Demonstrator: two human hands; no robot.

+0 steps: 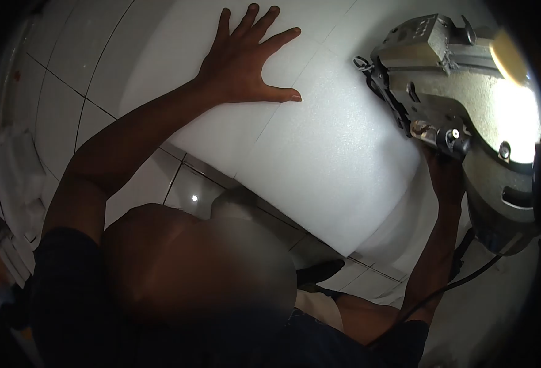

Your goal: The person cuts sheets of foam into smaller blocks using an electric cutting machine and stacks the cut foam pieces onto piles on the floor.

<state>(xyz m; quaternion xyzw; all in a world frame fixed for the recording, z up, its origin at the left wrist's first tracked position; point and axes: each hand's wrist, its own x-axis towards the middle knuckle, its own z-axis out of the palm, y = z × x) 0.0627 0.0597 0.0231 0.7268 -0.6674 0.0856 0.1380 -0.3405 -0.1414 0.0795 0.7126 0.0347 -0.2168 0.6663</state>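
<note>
My left hand (236,70) lies with its fingers spread on a broad white sheet (319,153) that looks like thin foam. Its thumb points right, and nothing is in its grasp. At the right, a grey metal machine head (472,98) with a bright glare on its side stands over the sheet's edge. It resembles a sewing machine, though I cannot be sure of the kind. My right hand (445,172) reaches up against the underside of this machine. The machine covers its fingers, so I cannot see whether they hold anything.
Tiled surface (59,116) with dark joints shows around the sheet. Pale stacked material (16,178) sits at the far left. A black cable (466,276) runs down from the machine past my right forearm. A large blurred rounded form (190,270) blocks the lower middle.
</note>
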